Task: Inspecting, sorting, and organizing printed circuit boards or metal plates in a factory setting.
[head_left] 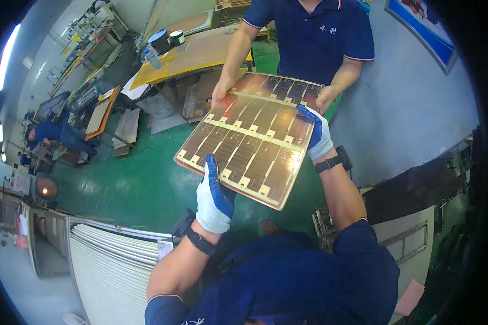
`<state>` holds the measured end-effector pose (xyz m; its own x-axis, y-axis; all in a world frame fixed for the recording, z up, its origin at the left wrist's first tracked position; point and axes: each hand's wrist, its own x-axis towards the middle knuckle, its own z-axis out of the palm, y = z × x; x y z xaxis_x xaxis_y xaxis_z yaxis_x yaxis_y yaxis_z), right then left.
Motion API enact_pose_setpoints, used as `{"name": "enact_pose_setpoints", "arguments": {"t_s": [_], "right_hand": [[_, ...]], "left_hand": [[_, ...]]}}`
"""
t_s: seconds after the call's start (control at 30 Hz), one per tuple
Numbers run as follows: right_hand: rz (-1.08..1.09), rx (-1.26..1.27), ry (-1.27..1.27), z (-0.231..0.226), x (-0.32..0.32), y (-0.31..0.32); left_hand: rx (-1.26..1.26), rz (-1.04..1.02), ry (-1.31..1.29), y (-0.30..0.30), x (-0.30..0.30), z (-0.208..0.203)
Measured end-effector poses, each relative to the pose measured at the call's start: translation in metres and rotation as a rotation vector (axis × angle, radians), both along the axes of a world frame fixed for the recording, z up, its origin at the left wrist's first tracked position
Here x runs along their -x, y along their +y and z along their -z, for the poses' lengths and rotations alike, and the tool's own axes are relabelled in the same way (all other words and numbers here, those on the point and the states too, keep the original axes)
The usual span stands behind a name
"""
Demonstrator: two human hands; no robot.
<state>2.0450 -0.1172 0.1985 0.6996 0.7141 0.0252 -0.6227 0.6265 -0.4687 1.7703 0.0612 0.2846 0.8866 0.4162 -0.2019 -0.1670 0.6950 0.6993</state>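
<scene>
A large rectangular circuit board panel (238, 154), copper-coloured with rows of repeated rectangular patterns, is held in the air between me and a person facing me. Its near edge looks thick, but I cannot tell whether it is one sheet or a stack. My left hand (214, 199), in a white glove with blue palm, grips the near edge with its thumb on top. My right hand (316, 131), gloved alike, is closed on the right edge. Underneath, my fingers are partly hidden. The other person's bare hands grip the far left and far right corners.
Behind the panel at left stands a table (195, 57) with a yellow edge, bearing cans and a bottle. White slatted shelving (111, 265) is at lower left. A grey wall (412, 108) rises on the right. Farther left, a person bends near an orange-topped table (104, 111).
</scene>
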Motion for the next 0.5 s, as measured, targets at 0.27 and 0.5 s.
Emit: {"name": "enact_pose_setpoints", "arguments": {"t_s": [0.27, 0.5], "right_hand": [[0.022, -0.188, 0.042, 0.0, -0.037, 0.029], [-0.181, 0.043, 0.355, 0.054, 0.031, 0.056]], "left_hand": [[0.093, 0.114, -0.168, 0.048, -0.101, 0.028], [0.048, -0.033, 0.162, 0.04, -0.067, 0.009]]}}
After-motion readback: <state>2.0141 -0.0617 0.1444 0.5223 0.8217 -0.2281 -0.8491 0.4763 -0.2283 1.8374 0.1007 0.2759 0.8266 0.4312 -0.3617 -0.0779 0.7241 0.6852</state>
